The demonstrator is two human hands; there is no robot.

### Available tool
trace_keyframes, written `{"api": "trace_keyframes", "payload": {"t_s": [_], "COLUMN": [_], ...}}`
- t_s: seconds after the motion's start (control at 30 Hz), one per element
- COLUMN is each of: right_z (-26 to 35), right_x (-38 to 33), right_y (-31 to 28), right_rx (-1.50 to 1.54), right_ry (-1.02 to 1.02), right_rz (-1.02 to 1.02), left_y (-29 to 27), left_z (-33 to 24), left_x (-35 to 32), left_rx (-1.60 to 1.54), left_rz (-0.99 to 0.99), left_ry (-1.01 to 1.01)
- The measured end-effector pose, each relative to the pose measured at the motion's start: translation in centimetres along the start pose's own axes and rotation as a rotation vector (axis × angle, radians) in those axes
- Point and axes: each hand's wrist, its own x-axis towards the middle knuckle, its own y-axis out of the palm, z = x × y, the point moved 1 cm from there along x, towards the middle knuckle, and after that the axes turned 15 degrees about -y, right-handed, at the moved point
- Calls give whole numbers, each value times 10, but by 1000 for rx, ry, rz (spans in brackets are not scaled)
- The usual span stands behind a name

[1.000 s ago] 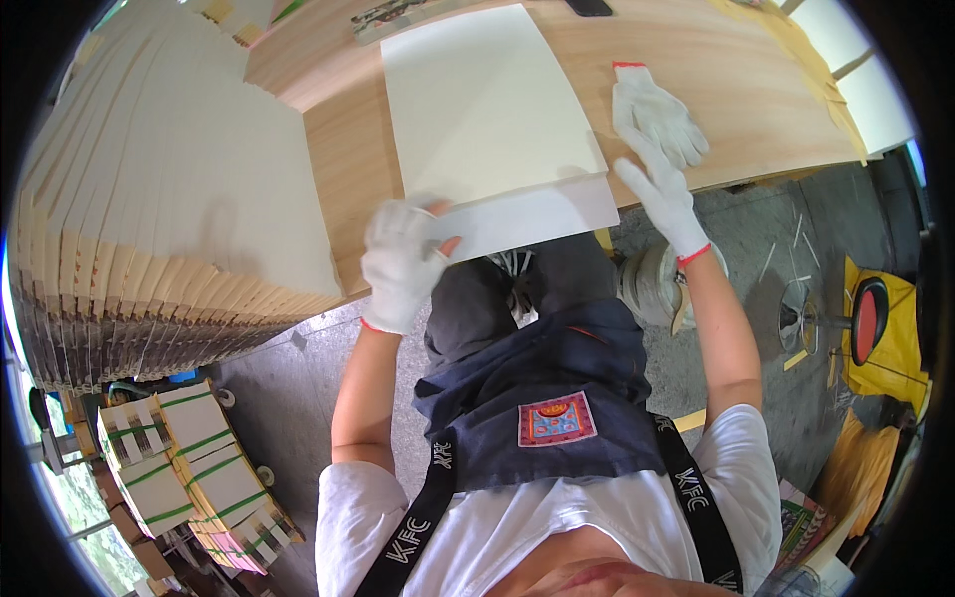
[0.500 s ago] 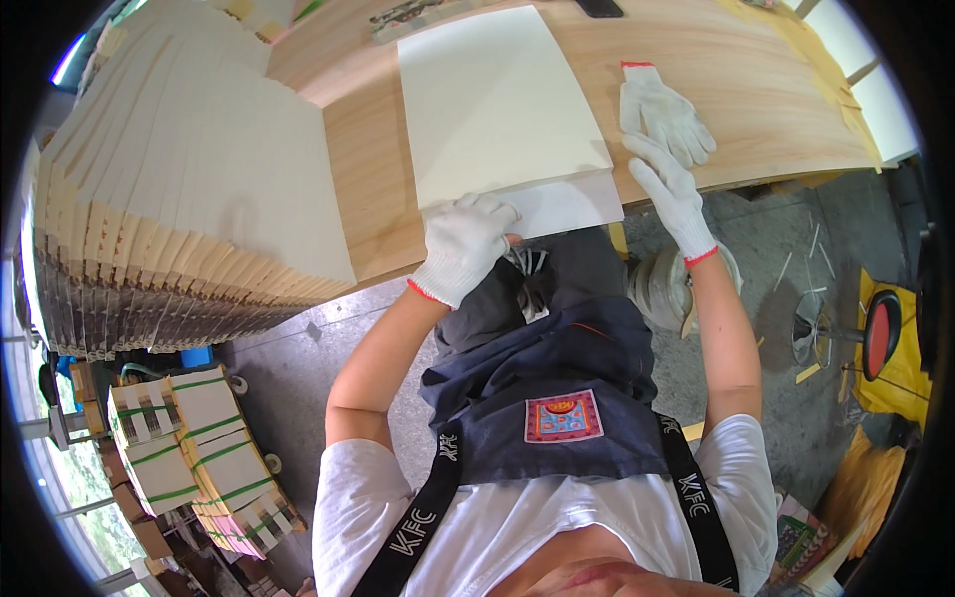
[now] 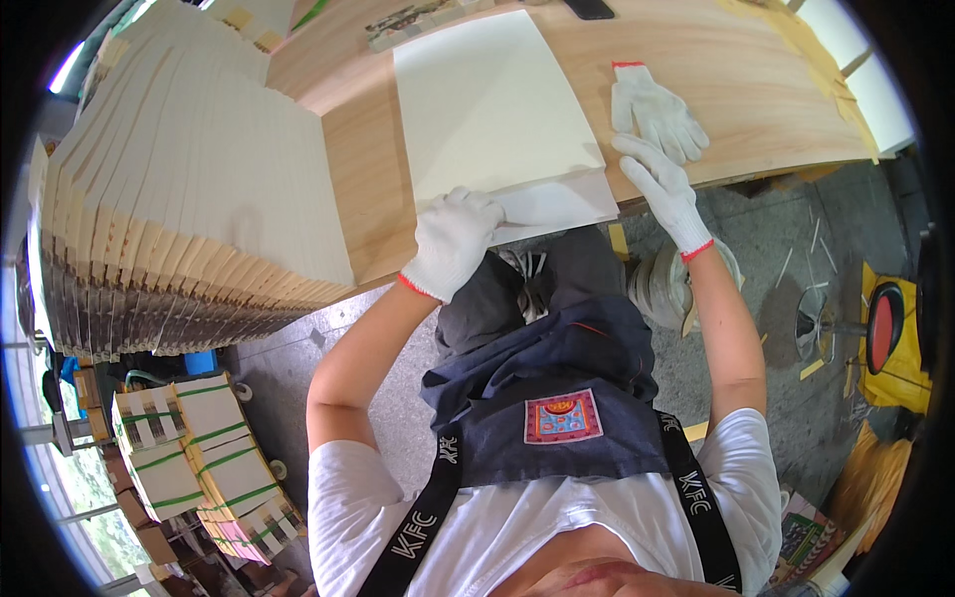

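Observation:
A stack of large cream-white paper sheets (image 3: 497,109) lies on the wooden table in front of me. At its near left corner my left hand (image 3: 454,239), in a white knitted glove with a red cuff, is closed on the sheets' near edge. A whiter sheet (image 3: 562,207) shows below the top one along that edge. My right hand (image 3: 662,189), gloved the same way, is open beside the near right corner, fingers stretched and thumb apart, holding nothing. Just beyond its fingertips a loose white glove (image 3: 659,117) lies flat on the table.
Tall leaning rows of folded paper sheets (image 3: 189,179) fill the table's left side. A dark phone (image 3: 591,9) and a printed strip (image 3: 423,22) lie at the far edge. Strapped bundles (image 3: 214,448) stand on the floor at left, a red-and-black stool seat (image 3: 882,330) at right.
My left hand has shifted slightly left and its thumb no longer shows. The near edge of the whiter sheet looks slightly lifted. My right hand stays open near the loose glove.

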Motion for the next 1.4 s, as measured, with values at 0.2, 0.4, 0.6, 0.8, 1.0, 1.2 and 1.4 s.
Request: {"api": "trace_keyframes", "payload": {"t_s": [0.2,0.4,0.6,0.8,1.0,1.2,1.4], "right_z": [3,45,19,12,9,-2,-5], "right_x": [4,45,83,93,89,78,73], "right_y": [0,7,16,22,26,35,41], "right_rx": [0,-397,-370,-286,-177,-254,-277], "right_ry": [58,-265,-347,-175,-54,48,-7], "right_rz": [0,196,644,631,501,331,305], "left_y": [-3,-5,-23,-18,3,22,18], "left_z": [11,19,25,56,76,82,78], "left_x": [22,33,49,55,49,46,48], "left_rx": [-203,-301,-373,-285,-427,-525,-461], "left_rz": [103,137,322,545,425,381,379], "left_ry": [-166,-242,-410,-534,-538,-596,-566]}}
